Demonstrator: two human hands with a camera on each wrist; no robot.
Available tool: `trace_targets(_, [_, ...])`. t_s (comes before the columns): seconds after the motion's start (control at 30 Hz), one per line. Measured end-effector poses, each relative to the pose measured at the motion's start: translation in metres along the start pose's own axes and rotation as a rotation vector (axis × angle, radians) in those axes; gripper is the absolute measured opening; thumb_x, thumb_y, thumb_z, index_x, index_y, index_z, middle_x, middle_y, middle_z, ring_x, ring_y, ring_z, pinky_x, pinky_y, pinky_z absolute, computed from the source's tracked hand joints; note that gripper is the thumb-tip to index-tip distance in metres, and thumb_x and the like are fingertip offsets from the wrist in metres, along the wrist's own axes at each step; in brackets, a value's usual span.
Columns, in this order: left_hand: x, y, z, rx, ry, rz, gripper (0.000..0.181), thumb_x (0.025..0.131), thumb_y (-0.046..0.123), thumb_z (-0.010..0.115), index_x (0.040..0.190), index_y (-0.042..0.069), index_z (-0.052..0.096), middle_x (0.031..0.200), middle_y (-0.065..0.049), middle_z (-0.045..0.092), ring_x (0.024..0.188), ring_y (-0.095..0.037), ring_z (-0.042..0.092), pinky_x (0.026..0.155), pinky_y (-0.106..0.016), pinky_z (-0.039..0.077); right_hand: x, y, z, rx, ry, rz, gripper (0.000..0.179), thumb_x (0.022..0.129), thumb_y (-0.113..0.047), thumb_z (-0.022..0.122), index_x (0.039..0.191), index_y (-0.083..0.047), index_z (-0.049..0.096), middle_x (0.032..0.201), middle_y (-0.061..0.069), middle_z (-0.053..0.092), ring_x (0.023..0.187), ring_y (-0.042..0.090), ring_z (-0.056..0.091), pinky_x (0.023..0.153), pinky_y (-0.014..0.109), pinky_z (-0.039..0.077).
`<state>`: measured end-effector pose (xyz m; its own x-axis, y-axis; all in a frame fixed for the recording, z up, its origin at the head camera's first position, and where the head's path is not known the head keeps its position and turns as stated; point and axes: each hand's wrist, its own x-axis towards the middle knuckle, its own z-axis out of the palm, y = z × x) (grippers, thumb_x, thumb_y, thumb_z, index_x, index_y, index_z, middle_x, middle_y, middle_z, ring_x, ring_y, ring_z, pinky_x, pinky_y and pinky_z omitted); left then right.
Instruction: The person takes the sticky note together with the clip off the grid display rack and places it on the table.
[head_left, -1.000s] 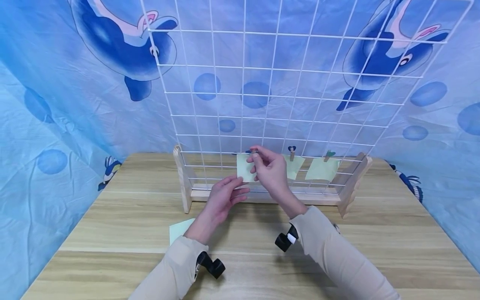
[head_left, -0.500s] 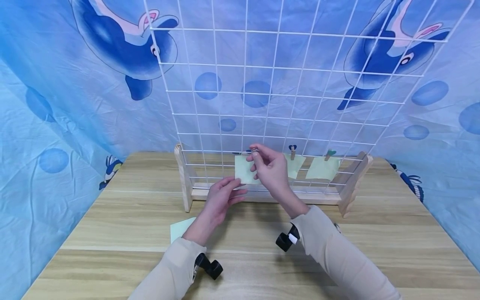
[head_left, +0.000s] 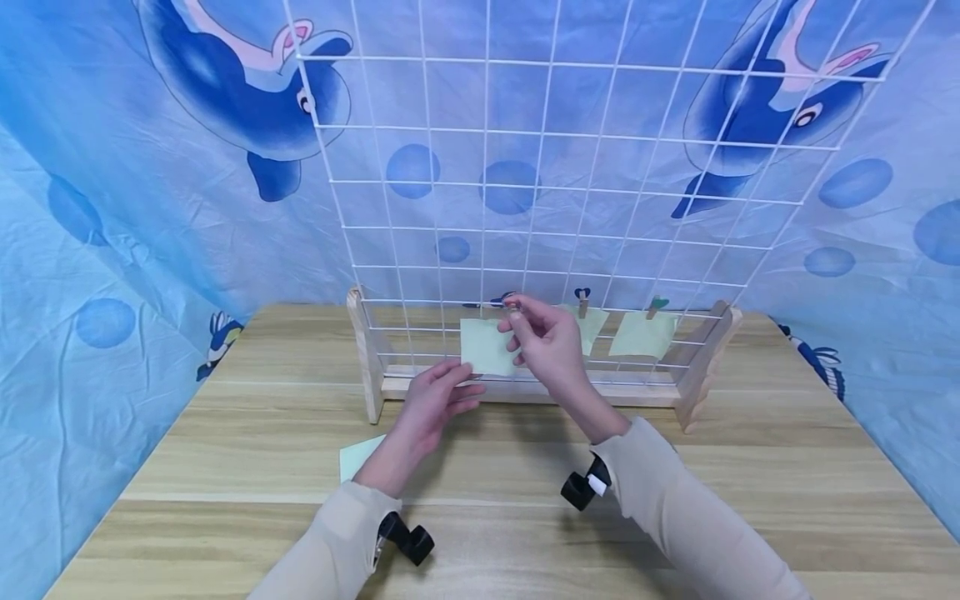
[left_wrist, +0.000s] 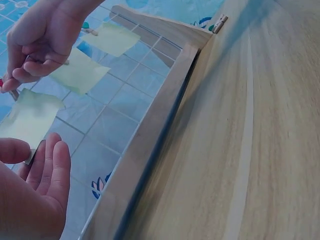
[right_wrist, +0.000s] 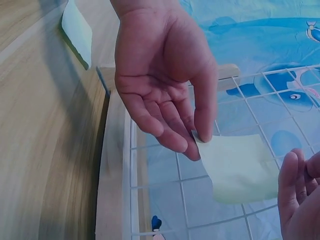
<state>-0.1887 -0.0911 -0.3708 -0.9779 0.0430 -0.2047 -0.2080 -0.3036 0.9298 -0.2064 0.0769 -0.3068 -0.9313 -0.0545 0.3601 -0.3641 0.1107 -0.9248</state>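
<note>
My left hand (head_left: 431, 408) pinches the lower left corner of a pale green paper note (head_left: 487, 348), thumb in front and fingers behind, in front of the white wire grid. My right hand (head_left: 553, 343) is at the note's upper right and pinches a small wooden clothespin (left_wrist: 14, 94) with a red end, mostly hidden by the fingers. To the right, two similar notes hang on the grid: the nearer note (head_left: 594, 325) under a clothespin with a dark blue heart (head_left: 582, 300), the farther note (head_left: 643, 336) under one with a green heart (head_left: 655, 307).
The wire grid (head_left: 514, 131) rises from a wooden stand (head_left: 365, 358) on the wooden table (head_left: 225, 467). Another green note (head_left: 358, 458) lies beside my left forearm. A small clip-like piece (left_wrist: 220, 23) lies on the table near the stand's right end. Blue patterned cloth (head_left: 105, 250) surrounds the table.
My left hand has drawn the note a little left and down, showing more of it. My right hand has shifted slightly right, still pinching the clothespin.
</note>
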Motion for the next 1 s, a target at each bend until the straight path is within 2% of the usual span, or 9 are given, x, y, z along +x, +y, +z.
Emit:
trace_targets(0.2, [0.000, -0.001, -0.002, 0.019, 0.001, -0.005, 0.019, 0.095, 0.011, 0.058, 0.110, 0.000, 0.058, 0.103, -0.014, 0.069, 0.079, -0.015, 0.070, 0.071, -0.028, 0.059, -0.005, 0.001, -0.006, 0.016, -0.016, 0.026, 0.023, 0.097, -0.005, 0.055, 0.117, -0.006, 0.067, 0.086, 0.016, 0.069, 0.058, 0.014, 0.058, 0.049, 0.028, 0.056])
trace_targets(0.37, [-0.001, -0.001, -0.004, 0.026, 0.000, -0.007, 0.020, 0.095, 0.012, 0.059, 0.111, 0.000, 0.058, 0.100, -0.011, 0.070, 0.083, -0.020, 0.071, 0.069, -0.027, 0.059, -0.011, 0.001, -0.011, 0.046, -0.023, 0.044, 0.024, 0.097, -0.004, 0.055, 0.118, -0.006, 0.066, 0.085, 0.014, 0.068, 0.058, 0.014, 0.058, 0.048, 0.028, 0.055])
trace_targets(0.53, [-0.002, -0.002, -0.007, 0.028, 0.002, -0.016, 0.022, 0.095, 0.011, 0.059, 0.112, -0.001, 0.057, 0.101, -0.014, 0.070, 0.084, -0.020, 0.071, 0.069, -0.027, 0.059, -0.017, 0.001, -0.016, 0.046, -0.018, 0.052, 0.022, 0.096, -0.003, 0.055, 0.116, -0.005, 0.066, 0.085, 0.015, 0.069, 0.058, 0.014, 0.058, 0.048, 0.028, 0.055])
trace_targets(0.7, [-0.004, -0.003, -0.010, 0.039, -0.008, -0.025, 0.025, 0.095, 0.012, 0.059, 0.115, -0.002, 0.056, 0.098, -0.009, 0.070, 0.087, -0.021, 0.070, 0.071, -0.027, 0.059, -0.022, 0.001, -0.020, 0.052, -0.012, 0.065, 0.024, 0.097, -0.002, 0.054, 0.118, -0.003, 0.065, 0.087, 0.017, 0.068, 0.058, 0.014, 0.058, 0.047, 0.027, 0.055])
trace_targets(0.87, [-0.007, -0.003, -0.013, 0.054, -0.018, -0.022, 0.026, 0.095, 0.012, 0.059, 0.115, -0.004, 0.055, 0.103, -0.016, 0.070, 0.091, -0.023, 0.070, 0.073, -0.027, 0.059, -0.029, 0.004, -0.025, 0.044, -0.012, 0.105, 0.025, 0.097, -0.003, 0.055, 0.119, -0.005, 0.064, 0.089, 0.019, 0.068, 0.058, 0.013, 0.059, 0.049, 0.027, 0.055])
trace_targets(1.0, [-0.009, -0.004, -0.015, 0.055, -0.022, -0.026, 0.026, 0.095, 0.011, 0.058, 0.116, -0.004, 0.054, 0.106, -0.018, 0.069, 0.087, -0.020, 0.070, 0.073, -0.027, 0.059, -0.034, 0.008, -0.031, 0.043, -0.029, 0.145, 0.026, 0.097, -0.004, 0.054, 0.121, -0.004, 0.063, 0.090, 0.020, 0.068, 0.058, 0.013, 0.058, 0.050, 0.027, 0.055])
